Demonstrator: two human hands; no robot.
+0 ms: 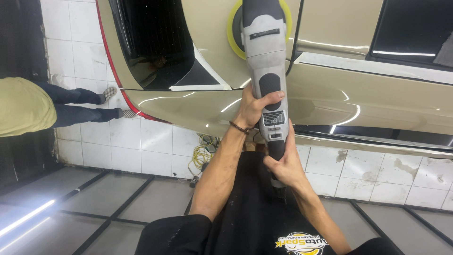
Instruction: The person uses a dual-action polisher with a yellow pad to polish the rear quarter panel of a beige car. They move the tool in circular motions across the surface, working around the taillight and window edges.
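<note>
White tiles behind; my left hand [255,106] and right hand [283,163] gripped the heavy, rigid polisher [266,61] mid-frame.

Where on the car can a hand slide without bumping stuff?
Bare beige panel right of the polisher, below the masking tape. Also under the dark window. Crowded where left hand and right hand grip it.

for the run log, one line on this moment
left hand: grips polisher body | right hand: holds its rear handle | pad: on beige car panel
</note>
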